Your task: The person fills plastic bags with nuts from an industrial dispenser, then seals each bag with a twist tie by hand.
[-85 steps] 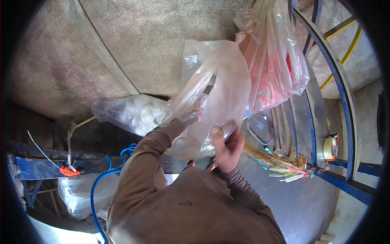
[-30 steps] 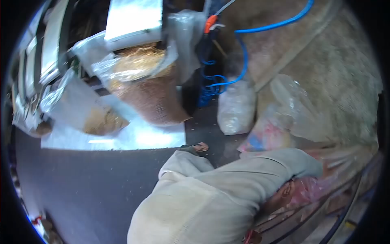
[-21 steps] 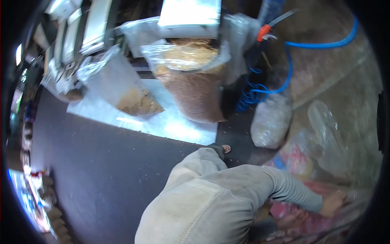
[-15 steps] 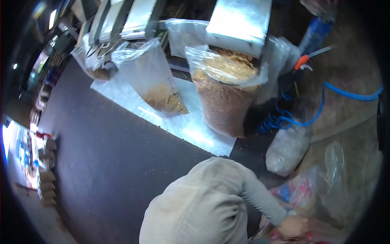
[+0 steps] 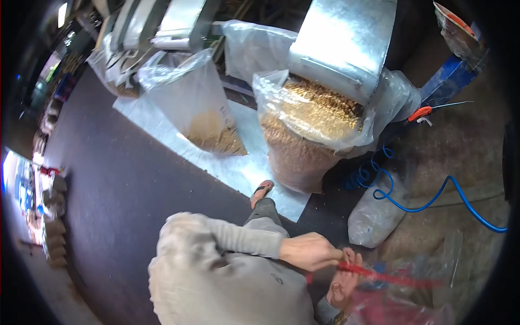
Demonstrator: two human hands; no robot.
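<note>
My left hand (image 5: pixel 310 252), at the end of a grey sleeve, is closed with its fingertips on one end of a red strip (image 5: pixel 382 275). Just below it, my right hand (image 5: pixel 345 279) has its fingers curled around the strip near the same end. A thin brownish loop lies against my right palm. The strip stretches to the right, blurred, above a heap of pink and clear plastic (image 5: pixel 392 309).
A full bag of brown flakes (image 5: pixel 298 160) stands under a metal chute (image 5: pixel 346 40). Left of it is a partly filled bag (image 5: pixel 189 103). A blue coiled hose (image 5: pixel 417 208) crosses beside a white sack (image 5: pixel 376 216). My foot (image 5: pixel 262 190) shows on the floor.
The hand that was down in the plastic heap has come up, and both hands now show at the red strip. My foot has come into view, and the hose has shifted.
</note>
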